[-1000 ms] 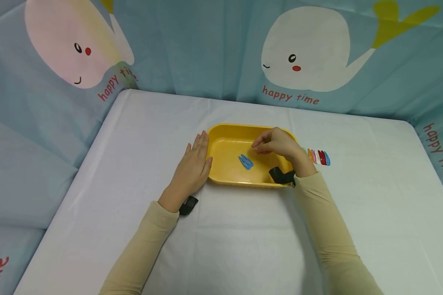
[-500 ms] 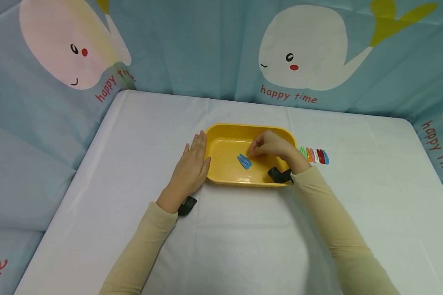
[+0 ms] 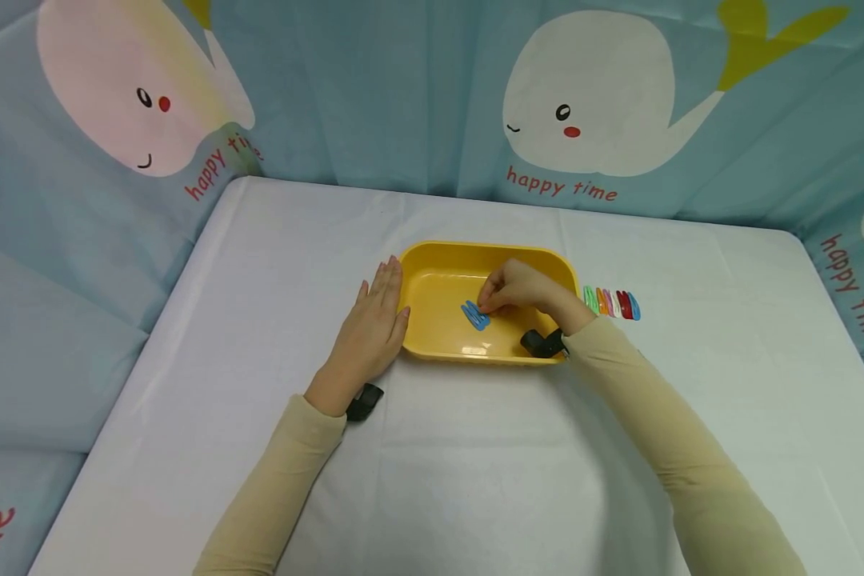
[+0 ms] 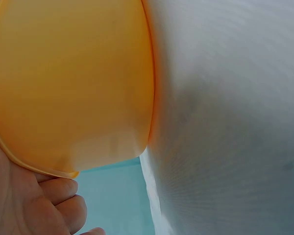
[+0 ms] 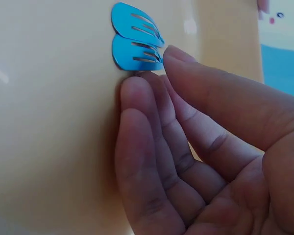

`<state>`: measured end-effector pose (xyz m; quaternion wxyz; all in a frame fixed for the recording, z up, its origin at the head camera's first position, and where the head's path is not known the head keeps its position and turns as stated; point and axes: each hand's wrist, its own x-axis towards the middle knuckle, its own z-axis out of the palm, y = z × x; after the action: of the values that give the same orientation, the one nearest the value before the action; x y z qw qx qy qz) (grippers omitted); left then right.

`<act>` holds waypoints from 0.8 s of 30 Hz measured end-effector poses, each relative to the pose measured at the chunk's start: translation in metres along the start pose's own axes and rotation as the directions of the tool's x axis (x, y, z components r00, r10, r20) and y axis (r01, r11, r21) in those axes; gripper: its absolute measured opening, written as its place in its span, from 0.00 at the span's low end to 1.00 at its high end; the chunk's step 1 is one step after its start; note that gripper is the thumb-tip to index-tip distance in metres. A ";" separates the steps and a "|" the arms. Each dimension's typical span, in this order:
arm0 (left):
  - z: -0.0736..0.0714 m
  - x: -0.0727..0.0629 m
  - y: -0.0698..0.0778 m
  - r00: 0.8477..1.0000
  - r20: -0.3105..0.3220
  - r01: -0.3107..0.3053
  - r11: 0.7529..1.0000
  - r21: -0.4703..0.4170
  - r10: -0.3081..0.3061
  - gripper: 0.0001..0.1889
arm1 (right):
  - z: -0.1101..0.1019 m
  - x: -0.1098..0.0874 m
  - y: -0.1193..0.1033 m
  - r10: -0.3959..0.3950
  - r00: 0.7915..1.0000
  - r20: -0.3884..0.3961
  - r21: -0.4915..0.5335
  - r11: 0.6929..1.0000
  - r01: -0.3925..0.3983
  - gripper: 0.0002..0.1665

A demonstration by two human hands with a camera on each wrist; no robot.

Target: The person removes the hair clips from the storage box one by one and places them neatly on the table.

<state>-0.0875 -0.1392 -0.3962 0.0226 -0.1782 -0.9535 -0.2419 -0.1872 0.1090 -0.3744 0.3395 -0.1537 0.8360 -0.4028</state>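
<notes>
Two blue snap hair clips [image 3: 476,315] lie side by side on the floor of a yellow tray [image 3: 432,344]. In the right wrist view, my right hand [image 5: 201,156] has loosely bent fingers at the edge of the nearer blue hair clip [image 5: 132,53], and its thumb tip is by the clip's narrow end. Whether the fingertips touch it is hard to tell; no pinch shows. From above, the right hand [image 3: 514,288] is over the tray. My left hand [image 3: 370,324] rests flat against the tray's left side, fingers straight. The left wrist view shows the tray's outer wall [image 4: 73,83].
To the tray's right, a row of hair clips [image 3: 612,303] in green, orange, pink, white, red and blue lies on the white tablecloth [image 3: 461,464]. A curtain [image 3: 382,96] printed with whales stands behind the table. Each wrist wears a black strap [image 3: 365,402].
My right hand has lowered and moved left inside the tray, up to the two blue hair clips. The left hand stays at the tray's side. More of the clip row shows now.
</notes>
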 end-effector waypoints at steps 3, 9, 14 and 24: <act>0.000 0.000 0.000 1.000 -0.004 0.000 1.000 0.001 0.000 0.32 | 0.001 0.001 0.000 -0.003 1.000 0.000 -0.012 1.000 0.003 0.07; 0.000 0.000 0.000 1.000 -0.009 -0.002 1.000 -0.001 0.002 0.31 | 0.002 0.003 -0.002 -0.015 1.000 -0.010 -0.084 0.996 0.014 0.05; 0.000 -0.001 0.001 1.000 -0.011 -0.003 1.000 -0.007 0.003 0.31 | 0.004 0.003 -0.003 -0.010 1.000 -0.020 -0.126 0.992 0.007 0.04; 0.001 0.000 0.000 1.000 -0.010 -0.005 1.000 0.004 0.005 0.32 | 0.002 0.001 -0.003 0.002 1.000 0.004 -0.064 0.998 -0.002 0.03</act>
<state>-0.0871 -0.1392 -0.3975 0.0286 -0.1795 -0.9534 -0.2408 -0.1863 0.1052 -0.3733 0.3365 -0.1647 0.8480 -0.3750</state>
